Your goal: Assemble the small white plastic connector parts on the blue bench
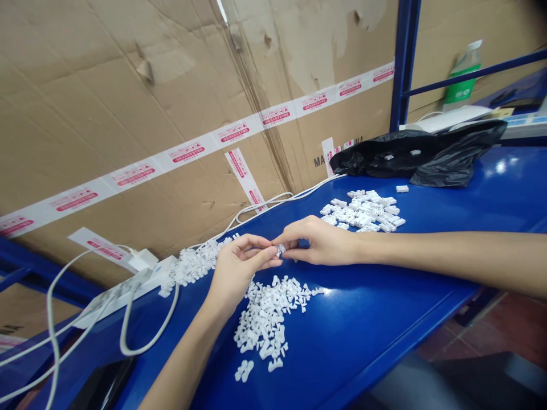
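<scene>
Above the blue table, my left hand and my right hand meet, fingertips pinched together on one small white plastic part. Most of that part is covered by my fingers. Just below the hands lies a heap of small white bone-shaped pieces. Behind my left hand spreads another heap of small white pieces. Beyond my right wrist sits a pile of white rectangular blocks, with one block lying apart from it.
A power strip with a plugged-in charger and white cables lies at left, near a dark phone-like object. Cardboard walls the back. A black plastic bag and a green-labelled bottle are at right.
</scene>
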Demonstrator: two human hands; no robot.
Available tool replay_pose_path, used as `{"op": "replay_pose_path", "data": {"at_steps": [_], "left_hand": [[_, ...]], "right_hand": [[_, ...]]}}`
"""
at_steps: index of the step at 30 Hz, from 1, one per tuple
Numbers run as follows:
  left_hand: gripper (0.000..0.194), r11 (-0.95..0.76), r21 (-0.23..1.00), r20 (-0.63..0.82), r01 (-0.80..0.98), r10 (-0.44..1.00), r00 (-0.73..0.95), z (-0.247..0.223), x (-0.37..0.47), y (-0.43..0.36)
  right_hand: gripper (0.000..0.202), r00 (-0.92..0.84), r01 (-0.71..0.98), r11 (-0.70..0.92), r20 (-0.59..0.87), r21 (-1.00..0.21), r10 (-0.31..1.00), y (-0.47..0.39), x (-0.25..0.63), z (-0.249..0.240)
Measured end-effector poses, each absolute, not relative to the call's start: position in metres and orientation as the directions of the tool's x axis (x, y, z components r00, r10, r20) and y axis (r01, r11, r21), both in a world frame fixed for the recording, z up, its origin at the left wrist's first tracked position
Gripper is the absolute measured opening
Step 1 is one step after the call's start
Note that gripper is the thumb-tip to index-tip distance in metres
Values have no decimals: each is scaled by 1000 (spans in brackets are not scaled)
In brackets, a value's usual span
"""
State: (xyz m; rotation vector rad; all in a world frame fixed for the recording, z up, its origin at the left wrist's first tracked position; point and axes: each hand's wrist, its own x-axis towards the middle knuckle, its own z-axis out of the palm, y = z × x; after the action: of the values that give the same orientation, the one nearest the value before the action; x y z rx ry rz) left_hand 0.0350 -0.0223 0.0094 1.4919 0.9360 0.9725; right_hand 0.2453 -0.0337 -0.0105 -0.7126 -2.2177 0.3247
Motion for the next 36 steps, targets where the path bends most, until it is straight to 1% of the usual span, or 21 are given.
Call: {"op": "replay_pose_path", "data": {"at_steps": [7, 10, 17, 20, 26, 32, 36], "left_hand": [[41, -85, 996, 66, 37, 933, 354, 4, 36, -21], [41, -78, 996, 58, 44, 939, 339, 4, 37, -22], [33, -142, 982, 89, 125, 929, 360, 4, 35, -20], [31, -157, 977, 97, 142, 928, 360, 2, 34, -17], [30, -177, 977, 127, 116, 930, 346, -1, 34, -16], [27, -237, 953, 166, 190, 930, 329, 5, 34, -20], [27, -266, 947, 200, 182, 928, 316, 7, 36, -22]], "right_hand": [[19, -611, 449, 844, 587, -295, 531, -36, 244, -11], [19, -617, 471, 839, 577, -273, 535, -36, 243, -11], [21, -568, 450, 799, 562, -400, 601, -35, 242, -12], [22, -559, 454, 788, 557, -416, 615, -34, 242, -11], [21, -542, 459, 772, 550, -440, 636, -36, 243, -10], [17, -494, 430, 744, 556, -512, 668, -37, 242, -10], [18, -481, 425, 738, 560, -525, 675, -37, 241, -10]]}}
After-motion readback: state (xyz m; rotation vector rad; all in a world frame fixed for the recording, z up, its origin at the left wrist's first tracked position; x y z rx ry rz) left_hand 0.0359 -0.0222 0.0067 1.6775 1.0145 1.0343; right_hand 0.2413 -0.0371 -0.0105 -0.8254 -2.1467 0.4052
